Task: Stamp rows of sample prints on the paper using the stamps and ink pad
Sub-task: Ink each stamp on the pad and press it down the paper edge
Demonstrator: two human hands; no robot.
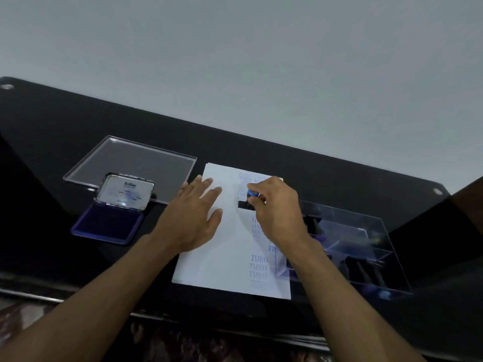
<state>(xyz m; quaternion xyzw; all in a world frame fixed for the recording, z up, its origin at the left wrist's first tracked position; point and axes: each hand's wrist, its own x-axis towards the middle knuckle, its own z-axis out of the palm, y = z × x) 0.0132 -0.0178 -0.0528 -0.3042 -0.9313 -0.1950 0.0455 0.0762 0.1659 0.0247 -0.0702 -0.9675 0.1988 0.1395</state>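
Two hands | right hand (277,210) fingers grip stamp (249,198) on paper (230,257) | left hand (193,218) fingers flat

Your right hand (277,207) covers most of the stamp (248,201) and some printed rows on the paper (222,257). The stamps in the clear box (366,246) are too blurred to make out.

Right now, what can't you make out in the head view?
- Stamp: face hidden against the paper; right hand covers most of the handle.
- Prints under the right hand and forearm: covered.
- Top-row prints: too faint and blurred to read.
- Stamps in the clear case: dark, behind glare; count unclear.
- Ink pad lid label: small text unreadable.
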